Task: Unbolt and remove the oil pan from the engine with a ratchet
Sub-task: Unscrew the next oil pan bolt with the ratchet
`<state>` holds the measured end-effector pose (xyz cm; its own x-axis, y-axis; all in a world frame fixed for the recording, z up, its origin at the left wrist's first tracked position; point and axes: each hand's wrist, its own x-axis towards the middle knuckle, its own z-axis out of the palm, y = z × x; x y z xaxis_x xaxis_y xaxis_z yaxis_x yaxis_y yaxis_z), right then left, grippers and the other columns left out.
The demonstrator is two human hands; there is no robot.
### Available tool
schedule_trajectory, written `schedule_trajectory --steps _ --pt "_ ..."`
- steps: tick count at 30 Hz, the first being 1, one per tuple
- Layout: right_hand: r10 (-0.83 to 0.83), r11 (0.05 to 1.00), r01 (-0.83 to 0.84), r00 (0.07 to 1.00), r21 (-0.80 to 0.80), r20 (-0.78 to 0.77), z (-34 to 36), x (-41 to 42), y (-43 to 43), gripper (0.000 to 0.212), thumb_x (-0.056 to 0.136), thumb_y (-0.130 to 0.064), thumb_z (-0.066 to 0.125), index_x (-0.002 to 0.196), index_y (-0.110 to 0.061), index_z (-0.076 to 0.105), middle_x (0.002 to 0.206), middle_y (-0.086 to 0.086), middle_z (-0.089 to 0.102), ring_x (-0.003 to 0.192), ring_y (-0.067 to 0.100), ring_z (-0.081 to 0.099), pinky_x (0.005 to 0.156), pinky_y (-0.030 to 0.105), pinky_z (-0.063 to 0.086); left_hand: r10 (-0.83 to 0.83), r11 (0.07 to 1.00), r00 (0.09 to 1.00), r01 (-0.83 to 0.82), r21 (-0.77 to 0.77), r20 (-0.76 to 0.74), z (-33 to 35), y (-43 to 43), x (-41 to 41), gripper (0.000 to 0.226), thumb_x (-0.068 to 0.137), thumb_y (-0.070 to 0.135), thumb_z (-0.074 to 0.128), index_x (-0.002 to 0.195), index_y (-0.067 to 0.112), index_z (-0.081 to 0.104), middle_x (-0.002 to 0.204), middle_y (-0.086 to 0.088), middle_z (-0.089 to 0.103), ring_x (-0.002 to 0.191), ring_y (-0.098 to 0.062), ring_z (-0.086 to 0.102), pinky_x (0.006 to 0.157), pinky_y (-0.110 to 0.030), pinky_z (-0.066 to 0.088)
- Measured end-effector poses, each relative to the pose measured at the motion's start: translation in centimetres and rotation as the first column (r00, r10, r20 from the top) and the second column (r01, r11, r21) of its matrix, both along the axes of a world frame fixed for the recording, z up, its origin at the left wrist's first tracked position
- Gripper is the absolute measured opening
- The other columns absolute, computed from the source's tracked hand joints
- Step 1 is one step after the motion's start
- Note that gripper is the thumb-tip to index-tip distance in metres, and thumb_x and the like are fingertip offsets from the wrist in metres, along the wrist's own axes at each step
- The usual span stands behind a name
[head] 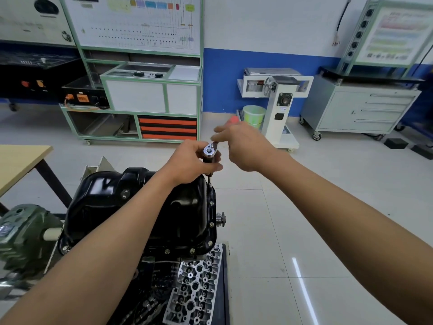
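1. Head view: two bare hands meet above the far right corner of one black oil pan (140, 207). The pan sits on top of the upturned engine (161, 273), low and left of centre.
2. One ratchet (209, 151) stands between the hands. Its shiny round head is up, and a thin bar drops from it to the pan's rim at that far right corner.
3. The left hand (191, 161) has its fingers curled round the ratchet just below the head, grasping it.
4. The right hand (246, 148) is blurred. Its fingers close on the ratchet's handle, whose red end pokes out above the hand.
5. Six bolts (211, 224) show on the pan's rim: three along the right edge, two on the near edge and one at the near left corner. The left forearm hides part of the rim. One plug (125, 193) sits in the pan's sloping top.
6. One grey metal block (199, 282) full of round holes lies just beside the engine, on its near right.
7. One wooden desk (21, 160) stands at the left edge, and one green housing (23, 233) sits left of the pan.
8. Well apart, by the wall, are one green bin (254, 116), one white stand (278, 102), one grey cabinet (365, 111) with four drawers, and three orange drawers (167, 129) in a green-framed rack.
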<state>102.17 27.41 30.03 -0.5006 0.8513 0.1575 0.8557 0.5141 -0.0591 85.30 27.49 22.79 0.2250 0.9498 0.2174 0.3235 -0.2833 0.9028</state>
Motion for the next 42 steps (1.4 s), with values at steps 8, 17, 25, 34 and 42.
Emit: schedule_trajectory --steps 8,17,25,34,42 --pt "-0.004 0.999 0.002 0.999 -0.054 -0.043 0.1 0.0 0.0 0.047 0.092 0.001 0.052 0.133 -0.020 0.061 0.144 0.004 0.052 0.128 0.029 0.049 0.097 0.041 0.046 0.015 0.998 1.000 -0.014 -0.067 0.017 0.1 0.3 -0.1 0.015 0.083 -0.007 0.077 0.097 -0.001 0.074 0.085 0.001 0.074 0.075 -0.011 0.068 0.077 -0.031 0.058" --pt "-0.109 0.988 0.099 0.990 -0.118 -0.084 -0.4 -1.9 -3.2 0.042 0.084 -0.049 0.064 0.059 -0.021 0.043 0.060 -0.005 0.049 0.057 0.016 0.052 0.049 0.026 0.032 0.076 0.997 0.997 -0.076 0.001 0.026 -0.1 0.0 0.5 0.036 0.071 -0.027 0.058 0.074 0.005 0.074 0.073 -0.009 0.069 0.066 -0.011 0.053 0.062 -0.028 0.048" --pt "-0.144 0.988 0.147 0.988 -0.047 0.058 1.1 -0.9 -2.1 0.003 0.083 -0.009 0.065 0.082 -0.012 0.063 0.064 0.001 0.043 0.056 0.021 0.046 0.050 0.027 0.033 0.042 0.999 0.999 -0.042 0.008 0.001 -0.1 -0.1 0.2 0.017 0.080 -0.003 0.082 0.089 0.011 0.078 0.083 -0.012 0.076 0.069 -0.017 0.066 0.073 -0.036 0.058" --pt "0.097 0.993 -0.103 0.991 -0.059 -0.098 0.0 0.2 0.2 0.061 0.083 0.012 0.048 0.133 -0.020 0.062 0.153 0.003 0.045 0.136 0.026 0.045 0.105 0.040 0.042 -0.016 0.998 1.000 0.017 -0.053 0.014 0.5 0.0 -0.2 0.018 0.080 -0.007 0.080 0.091 0.006 0.075 0.086 0.001 0.075 0.078 -0.011 0.070 0.071 -0.025 0.057" --pt "-0.201 0.977 0.196 0.978 0.084 0.060 0.4 -0.4 -1.2 0.011 0.089 -0.026 0.064 0.083 -0.018 0.060 0.075 0.000 0.049 0.060 0.020 0.048 0.051 0.028 0.035 0.059 0.997 0.994 -0.055 -0.044 0.096 -0.2 0.1 0.7 0.018 0.080 -0.002 0.083 0.097 -0.001 0.077 0.087 -0.017 0.075 0.070 -0.015 0.063 0.075 -0.037 0.057"
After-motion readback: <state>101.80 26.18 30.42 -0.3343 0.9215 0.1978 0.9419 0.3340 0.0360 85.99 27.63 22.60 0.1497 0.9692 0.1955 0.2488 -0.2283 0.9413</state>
